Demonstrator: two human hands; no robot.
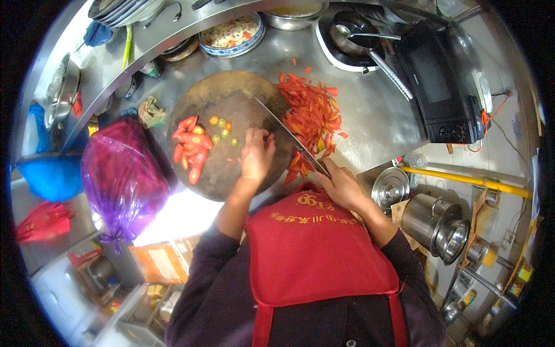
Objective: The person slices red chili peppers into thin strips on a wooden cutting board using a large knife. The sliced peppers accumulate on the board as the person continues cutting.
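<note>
A round wooden chopping board (230, 169) lies on the steel counter. My right hand (342, 184) is closed on the handle of a kitchen knife (288, 133), whose blade slants over the board's right part. Over the board, left of the blade, is my left hand (258, 152) with curled fingers; a small red piece shows by its fingertips, but the grip is unclear. Red pepper pieces (190, 143) lie in a group at the board's left. Several green and orange pepper stem ends (223, 130) sit near its middle. Sliced red peppers (310, 112) are heaped along the board's right edge.
A tied purple plastic bag (125, 178) stands left of the board. Behind are a blue-and-white bowl of sliced food (232, 52) and a steel bowl (295, 21). An induction cooker (325, 43) with a pan (353, 41) and a black microwave oven (438, 86) stand at right.
</note>
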